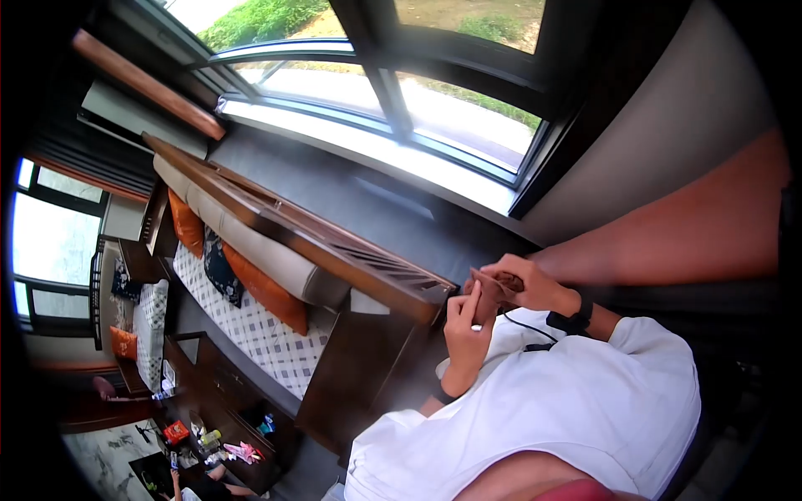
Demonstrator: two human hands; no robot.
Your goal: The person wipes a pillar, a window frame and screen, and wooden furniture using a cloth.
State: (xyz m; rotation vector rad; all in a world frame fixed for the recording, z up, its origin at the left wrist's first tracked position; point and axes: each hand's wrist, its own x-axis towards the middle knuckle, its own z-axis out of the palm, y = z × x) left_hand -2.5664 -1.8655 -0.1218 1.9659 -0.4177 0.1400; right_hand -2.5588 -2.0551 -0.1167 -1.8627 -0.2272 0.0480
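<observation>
My left hand (466, 336), with a ring on one finger, is closed on a soft-looking reddish-brown piece (489, 306). From the other side my right hand (535, 285), a dark band at its wrist, grips the same piece. A darker brown, rough-textured part (510, 282) shows between the right fingers; its exact kind is unclear. Just beyond the right hand, the orange lower part of a curtain (668, 225) narrows toward my hands. Whether it joins the held piece cannot be made out. A thin black cord (531, 326) hangs below the hands, against my white shirt.
A wooden-framed sofa (276, 217) with orange and dark cushions stands to the left, beside a dark wooden side table (355, 355). Windows (468, 117) run along the top. At lower left, a person (209, 486) is near a coffee table (221, 384) bearing several small items.
</observation>
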